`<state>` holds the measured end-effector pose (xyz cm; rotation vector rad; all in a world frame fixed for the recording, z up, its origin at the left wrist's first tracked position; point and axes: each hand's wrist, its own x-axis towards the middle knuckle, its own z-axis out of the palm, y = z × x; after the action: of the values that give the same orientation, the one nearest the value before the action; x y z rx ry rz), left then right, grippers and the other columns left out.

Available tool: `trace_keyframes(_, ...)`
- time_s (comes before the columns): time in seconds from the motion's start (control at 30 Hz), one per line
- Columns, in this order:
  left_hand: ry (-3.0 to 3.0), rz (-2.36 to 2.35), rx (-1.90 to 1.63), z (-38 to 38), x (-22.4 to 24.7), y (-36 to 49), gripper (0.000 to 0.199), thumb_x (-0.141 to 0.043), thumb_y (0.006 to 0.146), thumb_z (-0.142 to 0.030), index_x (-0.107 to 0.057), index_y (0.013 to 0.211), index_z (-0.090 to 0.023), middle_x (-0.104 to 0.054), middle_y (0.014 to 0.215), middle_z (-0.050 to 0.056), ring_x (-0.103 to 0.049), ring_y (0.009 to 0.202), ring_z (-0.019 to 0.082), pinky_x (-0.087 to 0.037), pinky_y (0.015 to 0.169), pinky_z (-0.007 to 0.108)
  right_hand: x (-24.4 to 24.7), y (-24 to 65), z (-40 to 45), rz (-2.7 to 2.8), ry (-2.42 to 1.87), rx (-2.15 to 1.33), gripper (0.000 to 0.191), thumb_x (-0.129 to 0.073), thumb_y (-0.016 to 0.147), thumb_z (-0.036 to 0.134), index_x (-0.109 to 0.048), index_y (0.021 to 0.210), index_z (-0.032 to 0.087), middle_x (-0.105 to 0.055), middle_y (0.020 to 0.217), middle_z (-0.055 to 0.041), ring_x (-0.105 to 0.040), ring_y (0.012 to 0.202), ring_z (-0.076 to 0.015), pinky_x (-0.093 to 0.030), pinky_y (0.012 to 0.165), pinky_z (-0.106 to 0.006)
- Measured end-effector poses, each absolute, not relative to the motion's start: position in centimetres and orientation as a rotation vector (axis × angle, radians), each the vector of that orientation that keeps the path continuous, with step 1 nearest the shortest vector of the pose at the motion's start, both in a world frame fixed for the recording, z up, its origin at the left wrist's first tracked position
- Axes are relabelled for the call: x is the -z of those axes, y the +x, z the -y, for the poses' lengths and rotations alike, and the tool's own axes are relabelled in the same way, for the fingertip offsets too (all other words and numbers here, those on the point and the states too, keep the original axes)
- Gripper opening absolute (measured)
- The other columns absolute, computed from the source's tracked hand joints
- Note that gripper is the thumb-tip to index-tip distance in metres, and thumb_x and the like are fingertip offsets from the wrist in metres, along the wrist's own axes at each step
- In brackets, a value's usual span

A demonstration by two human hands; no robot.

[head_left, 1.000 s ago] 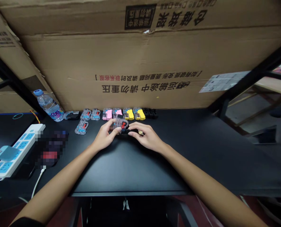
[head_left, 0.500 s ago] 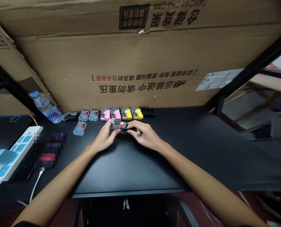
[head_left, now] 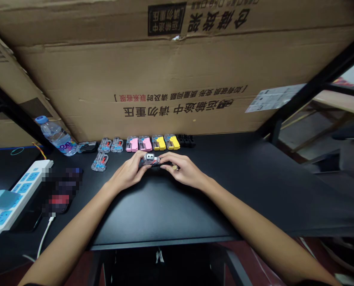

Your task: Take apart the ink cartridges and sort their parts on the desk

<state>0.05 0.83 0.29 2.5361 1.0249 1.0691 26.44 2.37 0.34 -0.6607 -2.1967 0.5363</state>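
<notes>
Above the middle of the black table, my left hand (head_left: pixel 128 171) is closed on a small clear plastic gadget (head_left: pixel 150 157). A dark square with two round holes shows on its upper face, and a little red shows inside. My right hand (head_left: pixel 183 168) is closed too, thumb and fingertips at the gadget's right end. Between its fingers sits a slim dark tool (head_left: pixel 174 167) with a brass-coloured end; its kind is unclear and its tip is hidden. Behind my hands lie similar gadgets: clear ones (head_left: pixel 100 161), pink ones (head_left: pixel 132 143) and yellow ones (head_left: pixel 172 142).
A large cardboard sheet (head_left: pixel 165 71) stands along the back. Black ribbed pieces (head_left: pixel 185 140) end the row on the right. At left are a water bottle (head_left: pixel 57 137), a white power strip (head_left: pixel 22 190), a blurred-out dark device (head_left: pixel 62 192) and a white cable (head_left: pixel 45 234).
The gadget has turned in my hands, so its dark square now shows two holes and less red is visible. My left hand has shifted slightly; the right has barely moved.
</notes>
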Motion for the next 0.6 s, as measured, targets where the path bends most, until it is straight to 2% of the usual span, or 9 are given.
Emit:
trace_keyframes(0.1, 2.600, -0.998, -1.034, -0.8, -0.5, -0.2, 0.025, -0.057, 0.106, -0.026, -0.048, 0.129, -0.022, -0.068, 0.114, 0.010, -0.073, 0.100, 0.024, -0.060, 0.087, 0.036, -0.7, 26.5, -2.1, 2.192, -0.671, -0.554, 0.015, -0.065, 0.103, 0.025, -0.073, 0.115, 0.024, -0.078, 0.121, -0.0097, -0.075, 0.106, -0.0234, -0.062, 0.087, -0.035)
trace_keyframes(0.23, 2.653, -0.959, -1.013, -0.7, -0.5, -0.4, 0.021, -0.055, 0.107, -0.026, -0.049, 0.127, -0.022, -0.068, 0.114, 0.009, -0.074, 0.099, 0.022, -0.061, 0.087, 0.034, -1.4, 26.2, -1.6, 2.124, -0.768, -0.578, 0.019, -0.066, 0.102, 0.029, -0.074, 0.118, 0.023, -0.081, 0.114, -0.0073, -0.076, 0.084, -0.0185, -0.061, 0.073, -0.030)
trace_keyframes(0.3, 2.682, -0.946, -1.006, -0.7, -0.4, -0.5, 0.021, -0.055, 0.107, -0.026, -0.049, 0.127, -0.022, -0.068, 0.115, 0.009, -0.074, 0.100, 0.022, -0.060, 0.088, 0.035, -1.5, 26.0, -1.4, 2.081, -0.812, -0.562, 0.023, -0.065, 0.102, 0.028, -0.074, 0.122, 0.022, -0.082, 0.112, -0.0072, -0.075, 0.078, -0.0175, -0.060, 0.070, -0.029)
trace_keyframes(0.43, 2.758, -0.929, -0.945, -0.9, 0.1, -0.3, 0.021, -0.055, 0.107, -0.025, -0.051, 0.127, -0.022, -0.068, 0.116, 0.010, -0.074, 0.103, 0.022, -0.060, 0.090, 0.035, -1.2, 25.5, -1.6, 2.094, -0.845, -0.466, 0.022, -0.065, 0.100, 0.025, -0.080, 0.115, 0.021, -0.084, 0.105, -0.0077, -0.078, 0.085, -0.0213, -0.062, 0.079, -0.034)
trace_keyframes(0.6, 2.724, -0.921, -0.885, -1.1, 0.3, -0.3, 0.018, -0.057, 0.104, -0.024, -0.056, 0.122, -0.022, -0.070, 0.111, 0.007, -0.075, 0.098, 0.021, -0.061, 0.088, 0.034, -0.6, 25.4, -1.8, 2.129, -0.829, -0.399, 0.020, -0.065, 0.101, 0.023, -0.083, 0.108, 0.022, -0.084, 0.100, -0.0076, -0.080, 0.086, -0.0231, -0.063, 0.079, -0.036)
